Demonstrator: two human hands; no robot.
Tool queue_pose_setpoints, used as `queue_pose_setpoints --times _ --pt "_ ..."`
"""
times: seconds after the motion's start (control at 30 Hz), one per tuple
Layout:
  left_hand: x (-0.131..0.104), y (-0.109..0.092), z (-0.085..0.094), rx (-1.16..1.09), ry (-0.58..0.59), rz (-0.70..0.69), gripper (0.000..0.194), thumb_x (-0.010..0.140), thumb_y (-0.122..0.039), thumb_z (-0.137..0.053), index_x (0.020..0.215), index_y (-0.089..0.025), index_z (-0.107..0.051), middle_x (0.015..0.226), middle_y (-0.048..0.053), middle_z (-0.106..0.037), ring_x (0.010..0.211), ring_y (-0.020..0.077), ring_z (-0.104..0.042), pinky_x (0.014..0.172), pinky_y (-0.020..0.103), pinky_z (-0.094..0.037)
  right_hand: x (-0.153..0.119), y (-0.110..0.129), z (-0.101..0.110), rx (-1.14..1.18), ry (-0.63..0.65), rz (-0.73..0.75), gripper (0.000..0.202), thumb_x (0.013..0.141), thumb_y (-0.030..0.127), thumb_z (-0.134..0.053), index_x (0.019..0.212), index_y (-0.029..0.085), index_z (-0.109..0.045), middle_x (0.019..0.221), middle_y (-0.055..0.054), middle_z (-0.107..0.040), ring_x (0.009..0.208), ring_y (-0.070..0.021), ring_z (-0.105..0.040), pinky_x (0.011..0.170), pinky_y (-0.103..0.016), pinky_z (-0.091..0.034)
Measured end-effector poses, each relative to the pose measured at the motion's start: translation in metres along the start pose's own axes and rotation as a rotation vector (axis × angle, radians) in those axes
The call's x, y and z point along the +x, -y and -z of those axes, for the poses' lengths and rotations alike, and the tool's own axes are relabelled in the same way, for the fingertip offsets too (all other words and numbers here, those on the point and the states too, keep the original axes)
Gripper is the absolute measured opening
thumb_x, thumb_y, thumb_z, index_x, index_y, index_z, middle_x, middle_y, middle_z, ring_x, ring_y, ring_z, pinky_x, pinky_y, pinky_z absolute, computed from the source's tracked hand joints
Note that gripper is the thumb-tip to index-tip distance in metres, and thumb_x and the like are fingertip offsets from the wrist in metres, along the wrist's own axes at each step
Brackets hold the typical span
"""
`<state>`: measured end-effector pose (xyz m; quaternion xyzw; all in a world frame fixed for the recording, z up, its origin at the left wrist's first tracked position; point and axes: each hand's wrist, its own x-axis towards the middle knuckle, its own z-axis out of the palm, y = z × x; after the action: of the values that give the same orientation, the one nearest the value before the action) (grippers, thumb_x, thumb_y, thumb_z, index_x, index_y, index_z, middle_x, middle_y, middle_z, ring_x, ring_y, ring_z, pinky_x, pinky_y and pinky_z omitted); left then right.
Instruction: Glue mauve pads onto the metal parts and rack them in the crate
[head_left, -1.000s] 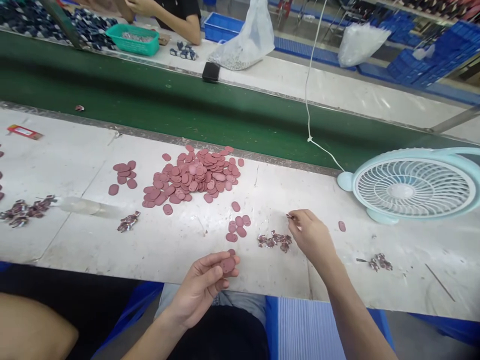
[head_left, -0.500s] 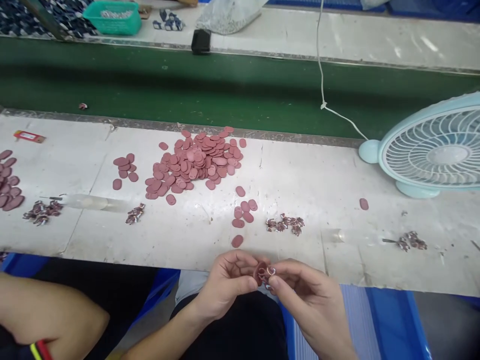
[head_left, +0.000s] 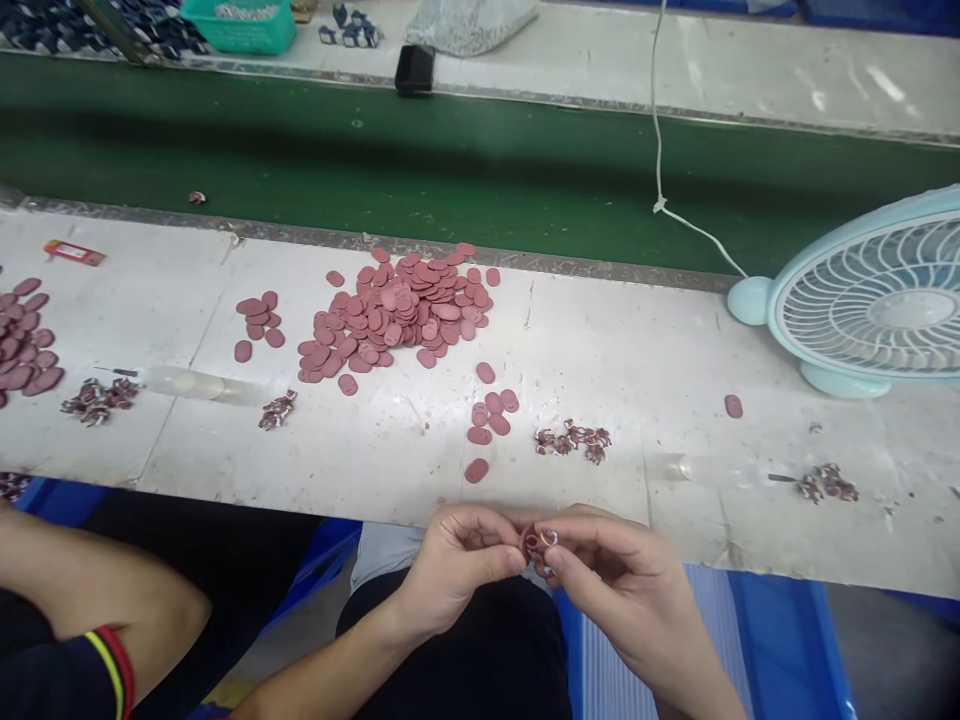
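Observation:
At the table's front edge my two hands meet. My left hand (head_left: 465,560) pinches a reddish-brown oval disc (head_left: 527,541) between thumb and fingers. My right hand (head_left: 619,565) is closed on a small brown-and-white piece (head_left: 547,541) with ring-like loops, pressed against the disc; its exact kind is too small to tell. Just beyond my hands lie several loose oval discs (head_left: 493,412) and a cluster of small brown-and-white pieces (head_left: 574,440). A large heap of the same discs (head_left: 397,310) spreads farther back.
A light-blue fan (head_left: 877,300) stands at the right, its white cord running back over the green strip (head_left: 465,170). Clear-handled tools (head_left: 184,383) lie left and right. A co-worker's arm (head_left: 97,575) is at the lower left. A green basket (head_left: 247,30) sits on the far table.
The view has shifted slightly, so table items appear a little higher and farther right. Both hands still hold the disc and small piece together, with only slight finger movement.

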<state>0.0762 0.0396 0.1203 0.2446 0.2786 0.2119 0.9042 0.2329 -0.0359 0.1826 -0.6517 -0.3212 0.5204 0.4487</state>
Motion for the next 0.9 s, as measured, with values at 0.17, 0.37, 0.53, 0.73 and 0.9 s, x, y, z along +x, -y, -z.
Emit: queue_pose_setpoints --times 0.17,0.37,0.53,0.73,0.9 --pt "-0.003 0.004 -0.001 0.005 -0.038 -0.024 0.006 0.074 -0.017 -0.080 0.073 -0.015 -0.075 0.083 0.007 -0.077 0.078 0.0191 -0.069 0.077 0.032 -0.052 -0.006 -0.003 -0.003 -0.024 -0.061 0.026 0.018 0.087 0.025 -0.068 0.102 0.030 -0.075 0.092 -0.002 -0.074 0.073 -0.0134 -0.069 0.063 -0.024 -0.059" --pt "-0.006 0.005 -0.003 0.017 -0.031 -0.084 0.003 0.079 -0.017 -0.076 0.077 -0.016 -0.076 0.094 0.009 -0.078 0.086 0.0221 -0.071 0.082 0.036 -0.054 -0.009 -0.008 -0.010 0.017 -0.102 0.053 0.020 0.087 0.025 -0.068 0.105 0.032 -0.073 0.100 -0.004 -0.074 0.078 -0.0159 -0.069 0.067 -0.029 -0.062" --pt "-0.009 0.005 -0.004 0.014 -0.031 -0.096 0.004 0.080 -0.016 -0.075 0.076 -0.017 -0.076 0.087 0.007 -0.078 0.079 0.0198 -0.072 0.078 0.034 -0.055 -0.010 -0.013 -0.013 0.092 -0.111 0.049 0.018 0.085 0.026 -0.069 0.102 0.030 -0.074 0.096 -0.003 -0.074 0.077 -0.0166 -0.069 0.067 -0.030 -0.063" --pt "-0.010 0.009 -0.005 0.010 -0.035 -0.097 0.004 0.081 -0.017 -0.075 0.076 -0.017 -0.075 0.082 0.007 -0.078 0.083 0.0222 -0.073 0.080 0.036 -0.055 -0.012 -0.016 -0.014 0.098 -0.123 0.070 0.017 0.086 0.024 -0.068 0.101 0.029 -0.075 0.088 -0.002 -0.072 0.075 -0.0148 -0.069 0.066 -0.027 -0.061" --pt "-0.011 0.011 -0.005 0.038 -0.044 -0.081 0.005 0.081 -0.017 -0.075 0.076 -0.016 -0.075 0.082 0.008 -0.078 0.084 0.0236 -0.073 0.081 0.038 -0.055 -0.014 -0.020 -0.014 0.105 -0.142 0.083 0.018 0.087 0.024 -0.068 0.102 0.029 -0.074 0.088 -0.001 -0.071 0.076 -0.0141 -0.069 0.068 -0.026 -0.061"
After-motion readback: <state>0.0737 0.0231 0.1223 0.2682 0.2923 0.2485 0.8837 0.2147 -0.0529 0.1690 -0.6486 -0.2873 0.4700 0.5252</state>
